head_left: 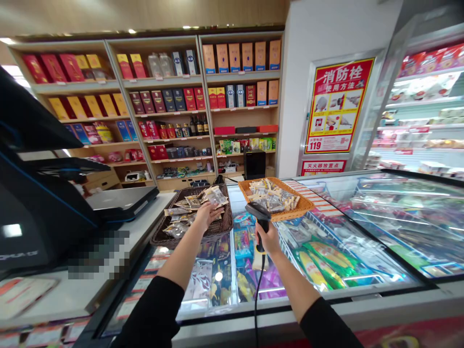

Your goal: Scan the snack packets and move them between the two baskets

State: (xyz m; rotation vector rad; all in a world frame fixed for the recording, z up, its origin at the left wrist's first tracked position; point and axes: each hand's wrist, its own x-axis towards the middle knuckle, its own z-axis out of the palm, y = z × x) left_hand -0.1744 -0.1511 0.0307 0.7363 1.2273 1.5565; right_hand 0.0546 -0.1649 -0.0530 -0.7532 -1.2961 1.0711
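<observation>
Head view: barcode scanner and packet baskets, both hands engaged.
From my remote post I log: black pistol-shaped plastic scanner, gripped in the right hand, near the orange woven basket; left hand on clear-and-tan plastic packets in the dark-brown woven basket, its hold unclear to me. Risk, I judge: black cable snagging on the grey freezer edge if pulled sideways. Count: scanner, one; cable, one; baskets, two; packets, overlapping, uncountable.

black machine: cut off by left edge. pixelated patch: hides part of the surface. scanner cable and both sleeves: cut off by bottom edge. scanner handle: partly covered by the right hand. print on packets: too small to read.
</observation>
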